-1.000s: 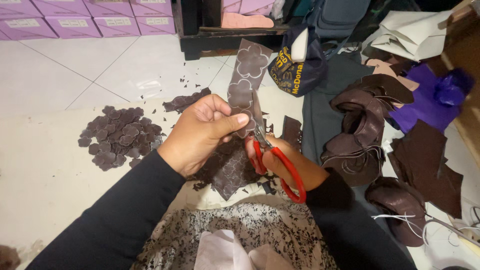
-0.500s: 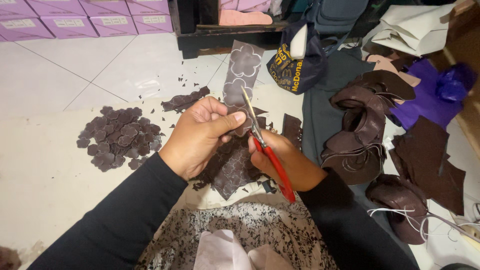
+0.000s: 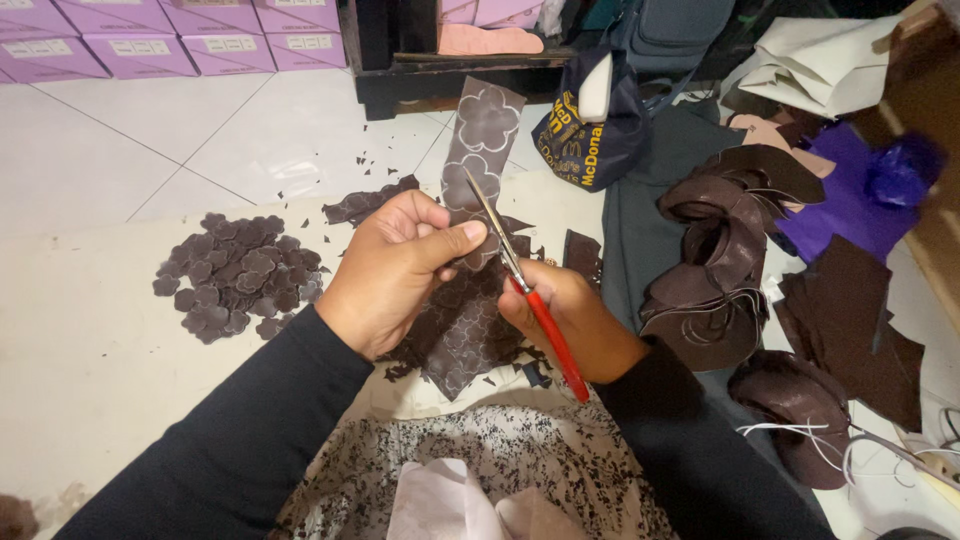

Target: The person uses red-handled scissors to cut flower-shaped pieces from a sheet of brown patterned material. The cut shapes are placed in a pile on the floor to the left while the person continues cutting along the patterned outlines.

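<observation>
A row of lilac boxes (image 3: pixel 150 45) lines the upper left of the frame. A dark cap (image 3: pixel 585 130) lies at top centre. Purple cloth (image 3: pixel 850 195) sits at the right edge, with folded brown pieces (image 3: pixel 715 270) just left of it.

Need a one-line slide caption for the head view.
Left hand holds a brown strip marked with flower outlines while right hand cuts it with red-handled scissors.
</observation>
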